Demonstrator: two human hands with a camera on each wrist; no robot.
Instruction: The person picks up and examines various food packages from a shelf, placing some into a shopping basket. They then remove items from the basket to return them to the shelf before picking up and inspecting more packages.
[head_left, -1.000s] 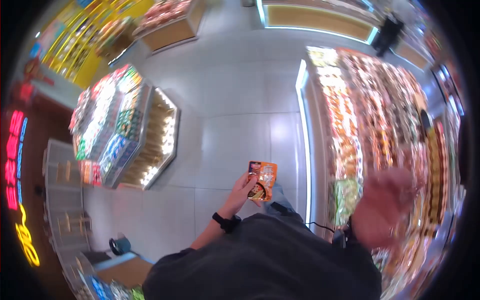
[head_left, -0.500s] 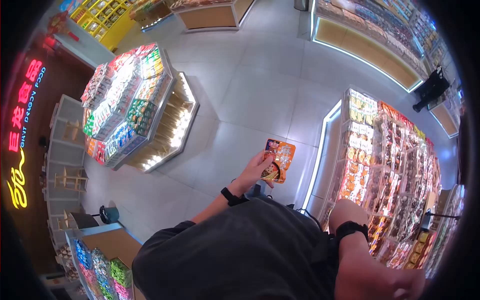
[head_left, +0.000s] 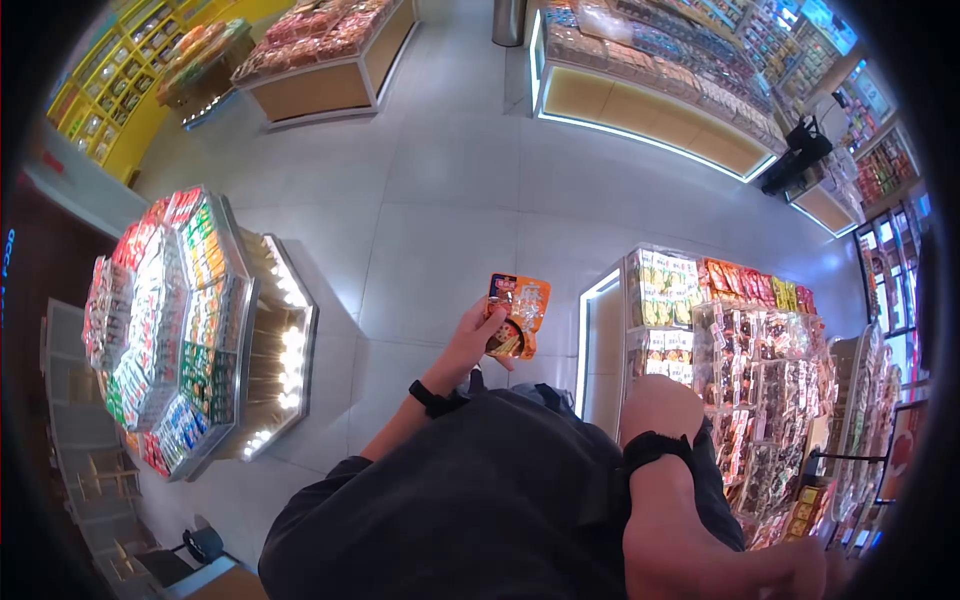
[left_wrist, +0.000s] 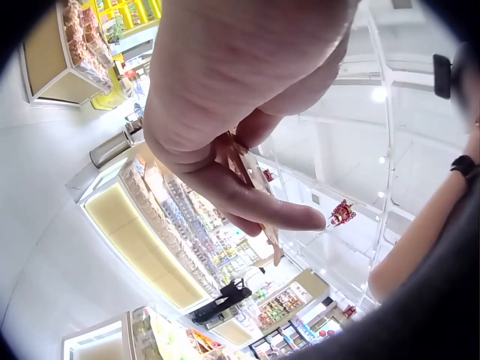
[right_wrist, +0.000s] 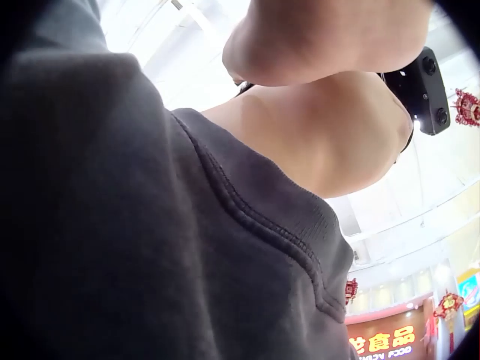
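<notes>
My left hand grips an orange food pouch by its left side in the head view, thumb across the front. The pouch has large pale characters and a picture of a dark bowl of food. In the left wrist view, the fingers of the left hand are bent around the pouch, which shows only edge-on. My right arm is bent, and the right hand is raised close to the head camera at the bottom right. Its fingertips run out of the picture, and I cannot tell whether they hold anything.
A tiered octagonal stand of colourful packets is on the left. Close on the right stands a lit display of packaged snacks. More counters line the far side, beyond the grey tiled floor. A dark bag-like object is at the far right.
The view has swung, so the octagonal stand sits further left and lower. The right hand has risen from beside the snack display towards the camera. The left hand keeps its hold on the pouch.
</notes>
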